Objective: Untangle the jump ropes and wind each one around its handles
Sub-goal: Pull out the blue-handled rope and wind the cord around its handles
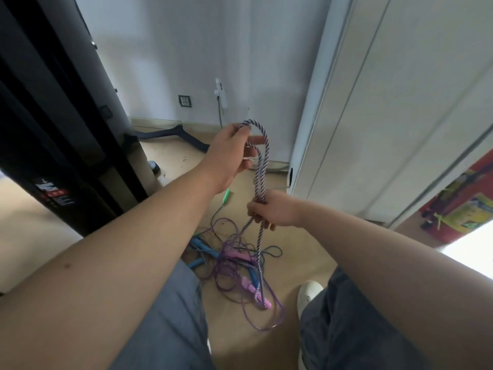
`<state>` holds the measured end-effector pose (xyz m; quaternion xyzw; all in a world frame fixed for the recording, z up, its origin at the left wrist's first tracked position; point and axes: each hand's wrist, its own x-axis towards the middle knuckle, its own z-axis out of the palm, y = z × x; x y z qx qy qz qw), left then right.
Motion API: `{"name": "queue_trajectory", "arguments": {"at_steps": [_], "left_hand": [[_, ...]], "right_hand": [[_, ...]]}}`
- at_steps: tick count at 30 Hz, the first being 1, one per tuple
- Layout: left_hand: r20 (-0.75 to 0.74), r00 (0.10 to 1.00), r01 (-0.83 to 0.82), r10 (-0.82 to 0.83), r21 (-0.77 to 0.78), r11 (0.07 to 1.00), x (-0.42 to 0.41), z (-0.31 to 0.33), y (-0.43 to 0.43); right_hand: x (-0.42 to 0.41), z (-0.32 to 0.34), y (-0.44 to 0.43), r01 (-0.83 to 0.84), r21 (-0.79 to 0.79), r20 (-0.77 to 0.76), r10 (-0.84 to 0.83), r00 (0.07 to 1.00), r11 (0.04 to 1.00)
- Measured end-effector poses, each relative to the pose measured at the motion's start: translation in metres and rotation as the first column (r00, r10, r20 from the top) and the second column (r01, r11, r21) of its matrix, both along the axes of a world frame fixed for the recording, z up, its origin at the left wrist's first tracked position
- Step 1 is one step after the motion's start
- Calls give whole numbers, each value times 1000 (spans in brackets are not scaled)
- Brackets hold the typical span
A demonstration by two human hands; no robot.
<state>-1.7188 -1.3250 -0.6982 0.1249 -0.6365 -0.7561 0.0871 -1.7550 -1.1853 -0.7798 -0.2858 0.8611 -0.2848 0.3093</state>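
The left hand [229,152] is raised, its fingers curled round the top of a loop of striped rope [262,166]. The right hand [272,209], lower down, grips both strands of that loop in a closed fist. Below it the rope drops into a tangle [232,265] on the floor [266,348] (thin purple cord, pink handles [246,284], blue handles [205,249]), between the person's legs, with a green handle [226,194] just beyond

twisted cord rope [261,166]: woven, matt | purple rope [269,320]: thin, glossy | pink handles [246,283]: smooth plastic | floor [298,257]: smooth, wood-look
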Motion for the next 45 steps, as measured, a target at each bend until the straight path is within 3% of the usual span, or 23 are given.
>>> {"name": "queue_trajectory", "arguments": {"at_steps": [2, 5, 8, 11, 14, 15, 16, 17, 18, 19, 20, 21, 23, 25, 27, 29, 32, 34, 37, 40, 42, 45], "left_hand": [[204, 978, 93, -41, -253, 963, 0, -9, -8], [501, 840, 387, -207, -288, 876, 5, -37, -14], [580, 736, 587, -348, -293, 755, 3, -62, -7], [577, 726, 678, -373, -512, 528, -9, -84, -3], [650, 680, 731, -339, -571, 373, -20, -104, -9], [701, 638, 769, -320, -555, 318, -23, -110, -15], [749, 592, 806, -299, -538, 248, -25, -114, -23], [785, 557, 830, -270, -525, 187, -28, -119, -31], [807, 539, 842, -241, -516, 156, -30, -122, -39], [816, 537, 844, -216, -512, 162, -34, -123, -44], [809, 555, 831, -196, -526, 183, -38, -123, -48], [785, 592, 804, -182, -557, 209, -42, -120, -50], [687, 703, 706, -182, -644, 295, -49, -114, -49], [548, 814, 576, -193, -716, 395, -56, -106, -42], [416, 890, 454, -185, -772, 445, -61, -98, -32], [325, 925, 379, -195, -810, 448, -65, -93, -24], [295, 921, 378, -253, -833, 404, -67, -91, -19], [307, 905, 407, -295, -826, 390, -68, -93, -16], [406, 865, 495, -295, -788, 366, -69, -93, -16], [659, 722, 692, -212, -674, 259, -65, -103, -32], [710, 682, 722, -176, -615, 317, -61, -109, -37], [572, 798, 565, -189, -601, 565, -62, -106, -25]], "right_hand": [[-8, 9, -2, 53, -39, 31, -52, 998, 998], [-23, 29, -3, 188, -216, 95, -171, 981, 958], [-42, 39, -5, 339, -407, 200, -280, 939, 848], [-52, 29, -7, 481, -483, 284, -389, 877, 732], [-59, 22, -6, 636, -480, 618, -282, 734, 605], [-62, 22, -5, 627, -463, 630, -265, 730, 627], [-67, 22, -2, 551, -435, 524, -297, 798, 712], [-72, 22, 1, 400, -357, 284, -310, 907, 844], [-78, 19, 6, 205, -180, -49, -217, 975, 962], [-80, 17, 10, 27, 53, -282, -11, 959, 998], [-81, 15, 14, -78, 251, -321, 159, 934, 965], [-81, 11, 19, -148, 381, -241, 252, 937, 913], [-82, 6, 24, -217, 497, -5, 253, 968, 840], [-86, 2, 23, -210, 565, -2, 255, 967, 798], [-91, -5, 20, -127, 559, -130, 238, 963, 819], [-92, -12, 16, -61, 455, -212, 175, 961, 889], [-93, -14, 9, -19, 271, -328, 111, 938, 962], [-95, -12, 8, 33, 246, -396, 69, 916, 969], [-97, -6, 12, 159, 179, -328, -93, 940, 971], [-103, -2, 21, 261, 88, -270, -229, 935, 961], [-107, -2, 29, 313, 71, -201, -294, 934, 947], [-108, -7, 37, 274, 107, -181, -252, 951, 956]]}}
